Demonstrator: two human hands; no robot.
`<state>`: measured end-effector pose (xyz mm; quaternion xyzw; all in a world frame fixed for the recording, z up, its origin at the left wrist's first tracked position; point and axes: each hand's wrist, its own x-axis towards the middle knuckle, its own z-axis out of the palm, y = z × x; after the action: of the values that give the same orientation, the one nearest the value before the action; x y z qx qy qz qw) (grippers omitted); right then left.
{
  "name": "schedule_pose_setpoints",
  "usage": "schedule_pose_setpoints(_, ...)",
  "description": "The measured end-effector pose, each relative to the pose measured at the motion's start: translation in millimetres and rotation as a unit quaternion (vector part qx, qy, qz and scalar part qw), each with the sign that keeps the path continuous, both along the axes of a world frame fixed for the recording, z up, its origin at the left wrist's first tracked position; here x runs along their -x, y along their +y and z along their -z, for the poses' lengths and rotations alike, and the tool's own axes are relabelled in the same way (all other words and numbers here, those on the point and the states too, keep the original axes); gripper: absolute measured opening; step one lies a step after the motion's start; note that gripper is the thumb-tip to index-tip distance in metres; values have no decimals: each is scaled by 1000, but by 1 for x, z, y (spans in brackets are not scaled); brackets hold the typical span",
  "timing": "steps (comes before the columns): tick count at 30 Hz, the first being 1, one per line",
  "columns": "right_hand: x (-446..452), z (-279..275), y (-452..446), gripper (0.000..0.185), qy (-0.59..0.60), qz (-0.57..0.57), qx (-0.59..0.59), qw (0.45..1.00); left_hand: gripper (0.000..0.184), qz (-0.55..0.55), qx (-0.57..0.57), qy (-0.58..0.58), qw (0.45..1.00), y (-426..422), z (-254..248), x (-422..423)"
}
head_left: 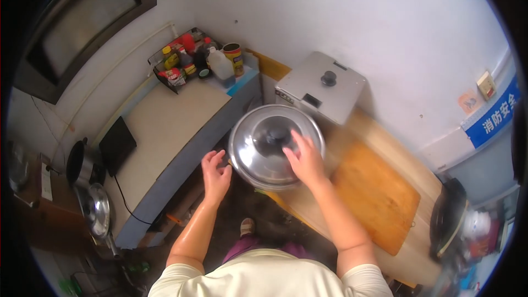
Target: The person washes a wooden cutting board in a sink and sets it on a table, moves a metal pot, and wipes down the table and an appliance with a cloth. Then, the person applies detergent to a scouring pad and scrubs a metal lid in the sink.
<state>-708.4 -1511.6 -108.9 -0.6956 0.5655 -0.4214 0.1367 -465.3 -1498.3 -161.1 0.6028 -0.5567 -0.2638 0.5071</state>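
A round, shiny metal lid (252,151) with a dark knob (276,136) covers a pot at the near left corner of the wooden table. Over the lid's right half is my right hand (306,159), its thumb and fingers apart and pointing toward the knob. Whether the fingertips touch the lid I cannot tell. My left hand (216,175) is in the air just left of the lid's rim, fingers bent and apart, with nothing in it. The lid hides what is inside the pot.
Behind the pot stands a square steel appliance (346,85) with a black knob. A wooden cutting board (377,192) lies to the right, a dark wok (448,217) beyond it. On the left counter (170,124) are a basket of bottles (176,63) and a black panel (117,146). A pan (98,212) sits far left.
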Motion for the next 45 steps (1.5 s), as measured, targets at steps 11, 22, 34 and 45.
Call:
schedule_pose_setpoints(11, -38, 12, -43, 40, 151, 146, 34, 977, 54, 223, -362, 309, 851, -65, 14, -43)
schedule_pose_setpoints(22, 104, 2, 68, 31, -105, 344, 68, 931, 54, 286, -486, 307, 767, -65, 20, -4)
schedule_pose_setpoints(34, 183, 107, 114, 44, 120, 509, -137, 841, 42, 73, -408, 601, 684, 2, 70, -42)
schedule_pose_setpoints(45, 168, 80, 98, 50, 213, 386, -75, 894, 53, 135, -211, 788, 563, 88, 43, -54)
